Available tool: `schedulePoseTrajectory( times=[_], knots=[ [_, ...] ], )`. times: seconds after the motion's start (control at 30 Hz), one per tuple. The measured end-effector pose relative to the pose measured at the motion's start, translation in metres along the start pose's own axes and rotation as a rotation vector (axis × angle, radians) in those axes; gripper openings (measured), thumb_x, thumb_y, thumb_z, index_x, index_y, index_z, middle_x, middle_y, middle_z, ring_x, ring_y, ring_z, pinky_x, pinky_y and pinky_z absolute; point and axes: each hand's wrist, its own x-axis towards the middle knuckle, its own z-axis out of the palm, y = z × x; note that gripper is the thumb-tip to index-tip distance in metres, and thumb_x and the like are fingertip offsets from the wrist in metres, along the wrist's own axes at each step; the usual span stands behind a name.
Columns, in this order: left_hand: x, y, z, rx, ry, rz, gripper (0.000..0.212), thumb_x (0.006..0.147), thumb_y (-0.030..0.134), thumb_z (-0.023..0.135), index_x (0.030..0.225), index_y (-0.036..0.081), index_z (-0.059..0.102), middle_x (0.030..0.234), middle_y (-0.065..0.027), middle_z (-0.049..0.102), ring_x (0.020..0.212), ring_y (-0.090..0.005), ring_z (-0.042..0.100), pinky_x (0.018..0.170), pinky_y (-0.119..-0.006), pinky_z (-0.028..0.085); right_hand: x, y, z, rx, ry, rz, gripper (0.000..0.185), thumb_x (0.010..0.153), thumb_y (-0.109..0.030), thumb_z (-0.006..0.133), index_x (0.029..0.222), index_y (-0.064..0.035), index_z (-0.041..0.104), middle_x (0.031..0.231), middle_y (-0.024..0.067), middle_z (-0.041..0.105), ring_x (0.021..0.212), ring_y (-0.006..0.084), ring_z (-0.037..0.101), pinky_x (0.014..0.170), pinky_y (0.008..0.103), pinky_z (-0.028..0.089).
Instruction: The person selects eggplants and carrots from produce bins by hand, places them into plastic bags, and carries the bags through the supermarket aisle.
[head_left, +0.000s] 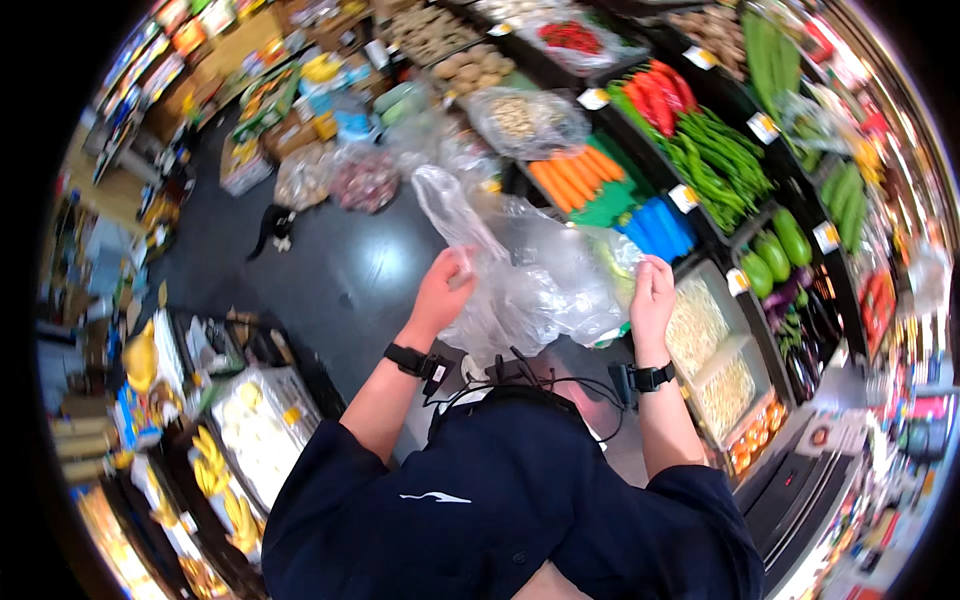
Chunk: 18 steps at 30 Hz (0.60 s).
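Observation:
A large clear plastic bag (540, 277), crumpled and partly blurred, is stretched between my two hands in front of my torso. My left hand (448, 285) grips its left side, fingers closed around the plastic. At its right edge my right hand (651, 300) pinches the film between thumb and fingers. Some pale green shows through the bag near the right hand; what it is I cannot tell. Behind the bag lie carrots (574, 180) and blue-wrapped items (656, 229) on a green-lined display. A tray of bean sprouts (694, 322) is just right of my right hand.
Produce bins with green chili peppers (716, 165), red peppers (660, 94) and eggplants (806, 345) line the right. A black-and-white cat (276, 227) is on the dark floor (337, 262). Bagged onions (365, 180) stand beyond it. Bananas (212, 461) fill a stand at lower left.

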Motion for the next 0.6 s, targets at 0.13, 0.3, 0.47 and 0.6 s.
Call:
schedulePoseTrajectory(
  times=[0.13,0.3,0.47,0.6],
  knots=[
    [0.001,0.076,0.063,0.087,-0.381,0.323,0.018,0.07,-0.004,0.061,0.087,0.004,0.06,0.129,-0.0086,0.056,0.121,-0.0336,0.05,0.102,-0.039,0.04,-0.015,-0.006,-0.082,0.604,0.071,0.402,0.038,0.104,-0.03,0.041,0.103,0.0013,0.061,0.092,0.0083,0.066,0.082,0.0177,0.06,0.078,0.0288,0.047],
    [-0.033,0.149,0.193,0.168,-0.669,0.804,0.018,0.065,-0.005,0.061,0.081,0.004,0.062,0.124,-0.0137,0.055,0.121,-0.0373,0.049,0.1,-0.045,0.042,-0.06,-0.018,-0.198,0.938,0.036,0.358,0.049,0.104,-0.042,0.034,0.125,-0.0006,0.05,0.109,0.011,0.063,0.087,0.0173,0.06,0.084,0.0331,0.048],
    [-0.12,0.212,0.321,0.138,-0.908,1.051,0.015,0.063,-0.002,0.063,0.075,0.006,0.064,0.12,-0.0142,0.057,0.119,-0.0372,0.05,0.101,-0.046,0.041,-0.141,-0.022,-0.338,0.387,0.0,0.34,0.066,0.079,-0.016,0.076,0.136,-0.0016,0.045,0.119,0.0105,0.061,0.113,0.0165,0.055,0.098,0.0312,0.043],
    [-0.19,0.248,0.422,0.031,-1.182,1.103,0.026,0.066,0.004,0.067,0.092,0.01,0.065,0.13,-0.0143,0.052,0.127,-0.0382,0.045,0.104,-0.047,0.037,-0.229,0.008,-0.446,0.34,0.33,0.55,0.047,0.088,-0.02,0.068,0.128,0.0,0.053,0.107,0.0076,0.066,0.094,0.0151,0.064,0.085,0.0292,0.049]
  ],
)
